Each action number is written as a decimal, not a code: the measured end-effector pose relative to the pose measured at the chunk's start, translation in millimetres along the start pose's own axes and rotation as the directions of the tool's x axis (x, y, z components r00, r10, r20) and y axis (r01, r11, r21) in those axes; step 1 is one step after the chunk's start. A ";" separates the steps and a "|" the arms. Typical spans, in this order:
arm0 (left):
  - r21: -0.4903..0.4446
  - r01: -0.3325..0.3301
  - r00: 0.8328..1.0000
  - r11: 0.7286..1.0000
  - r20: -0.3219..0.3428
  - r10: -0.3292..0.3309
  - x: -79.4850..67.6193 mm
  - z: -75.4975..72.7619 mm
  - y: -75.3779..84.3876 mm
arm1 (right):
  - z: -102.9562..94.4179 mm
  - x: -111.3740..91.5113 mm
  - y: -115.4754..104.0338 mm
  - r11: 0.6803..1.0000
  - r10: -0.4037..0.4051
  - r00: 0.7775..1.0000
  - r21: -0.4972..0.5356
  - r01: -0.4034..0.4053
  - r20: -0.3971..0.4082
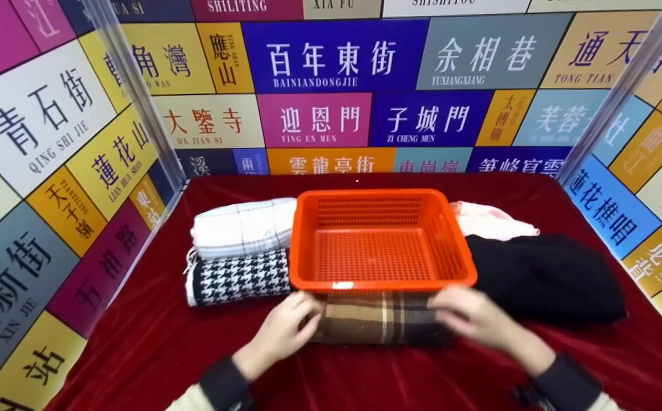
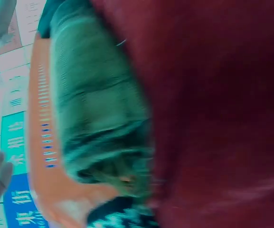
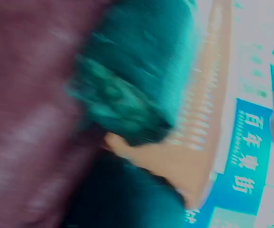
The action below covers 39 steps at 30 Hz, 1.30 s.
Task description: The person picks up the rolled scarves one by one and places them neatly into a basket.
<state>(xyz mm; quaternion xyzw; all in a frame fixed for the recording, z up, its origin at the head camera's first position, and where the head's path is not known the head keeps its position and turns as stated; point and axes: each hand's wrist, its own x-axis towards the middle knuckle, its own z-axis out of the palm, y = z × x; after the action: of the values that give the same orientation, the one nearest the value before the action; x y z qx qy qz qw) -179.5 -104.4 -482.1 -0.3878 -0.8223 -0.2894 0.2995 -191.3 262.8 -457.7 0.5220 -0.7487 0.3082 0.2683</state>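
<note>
An orange plastic basket [image 1: 376, 285] with slotted walls stands on the cloth, nothing inside it. In front of it lies a rolled brown plaid scarf [image 1: 359, 319], whose fringed end shows in the left wrist view. My left hand [image 1: 288, 325] is at the basket's front left corner, over the scarf's left end; its fingers look loosely bent in the left wrist view, with nothing between them. Near the front right corner is my right hand [image 1: 471, 317], blurred, fingers loose and holding nothing visible. Whether either hand touches basket or scarf is hard to tell.
Left of the basket lie a rolled white checked cloth [image 1: 245, 225] and a black-and-white houndstooth roll [image 1: 242, 278]. To its right are a pink-and-white cloth [image 1: 493, 221] and a black folded garment [image 1: 548, 279]. Dark red velvet [image 1: 365, 382] covers the table; sign-patterned walls [image 1: 336, 57] enclose it.
</note>
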 end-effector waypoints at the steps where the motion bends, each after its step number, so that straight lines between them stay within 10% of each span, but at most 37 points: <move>1: 0.021 0.069 0.997 0.997 0.026 -0.070 -7.6 0.8 -0.7 | 5.5 -7.8 -1.2 0.999 -0.033 0.999 -0.002 0.033 0.039; 4: 0.088 0.285 0.945 0.955 0.145 -0.295 -20.3 3.7 -5.6 | 16.5 -28.7 1.5 0.998 -0.008 0.987 -0.053 0.016 0.158; 7: 0.044 0.456 0.838 0.889 0.315 -0.446 -19.9 9.3 -11.0 | 20.8 -42.7 9.7 0.980 0.183 0.952 -0.123 -0.156 0.245; 10: -0.049 0.557 0.753 0.829 0.452 -0.479 -15.8 17.8 -16.8 | 21.6 -48.8 18.9 0.919 0.394 0.856 -0.159 -0.361 0.336; 13: -0.070 0.578 0.728 0.813 0.495 -0.475 -13.5 27.1 -24.3 | 22.8 -50.3 26.4 0.851 0.513 0.754 -0.127 -0.510 0.411; 16: -0.040 0.562 0.728 0.826 0.497 -0.471 -14.5 33.9 -30.8 | 26.2 -51.4 31.7 0.813 0.549 0.703 -0.093 -0.575 0.453; 20: 0.019 0.495 0.751 0.869 0.493 -0.439 -17.4 40.4 -35.0 | 32.9 -53.0 36.0 0.803 0.561 0.689 -0.097 -0.589 0.459; 28: 0.121 0.356 0.804 0.927 0.467 -0.369 -17.1 45.3 -37.0 | 43.7 -54.6 35.6 0.829 0.559 0.756 -0.192 -0.526 0.341; 39: 0.034 0.389 0.850 0.921 0.372 -0.373 -16.4 35.3 -33.7 | 38.7 -54.7 26.7 0.877 0.479 0.846 -0.158 -0.453 0.233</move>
<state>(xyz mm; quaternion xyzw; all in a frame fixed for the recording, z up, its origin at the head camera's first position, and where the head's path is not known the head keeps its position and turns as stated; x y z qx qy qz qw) -207.8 -104.9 -525.1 -0.2712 -0.9179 -0.2818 0.0673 -202.7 274.9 -528.0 0.3473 -0.8960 0.2548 0.1076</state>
